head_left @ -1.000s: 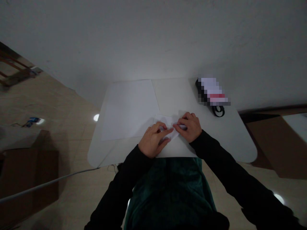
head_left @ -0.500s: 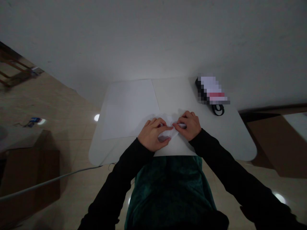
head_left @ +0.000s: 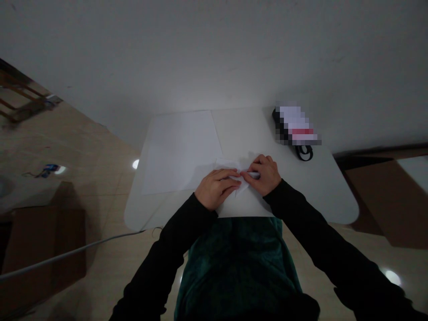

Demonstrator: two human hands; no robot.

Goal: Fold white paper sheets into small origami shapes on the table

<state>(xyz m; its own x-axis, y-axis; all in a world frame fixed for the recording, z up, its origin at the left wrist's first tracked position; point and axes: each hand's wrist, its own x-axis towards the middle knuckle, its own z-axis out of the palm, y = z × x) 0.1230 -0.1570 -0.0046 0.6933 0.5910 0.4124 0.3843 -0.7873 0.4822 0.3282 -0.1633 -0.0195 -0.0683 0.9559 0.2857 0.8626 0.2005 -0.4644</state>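
Between my hands, near the front edge of the white table, is a small piece of folded white paper point(head_left: 227, 163). My left hand point(head_left: 217, 187) reaches over it from the left, thumb and fingers closed on its middle. From the right, my right hand point(head_left: 263, 174) pinches the paper's right side between thumb and bent fingers, and a narrow folded edge shows there. The fingertips of both hands nearly meet. Part of the paper is hidden under my left fingers. A large flat white sheet point(head_left: 180, 149) lies beyond my left hand.
The white table point(head_left: 310, 196) stands against a grey wall. At its back right lies a blurred-out item point(head_left: 296, 125) with a black strap loop point(head_left: 304, 153). Cardboard boxes point(head_left: 43, 245) stand on the floor at left and another box point(head_left: 391, 196) at right. A grey cable point(head_left: 73, 248) runs in from the left.
My left hand has shifted slightly right, its fingers drawn closer together over the paper. More of the paper's far corner now shows. My right hand keeps its pinch in nearly the same place.
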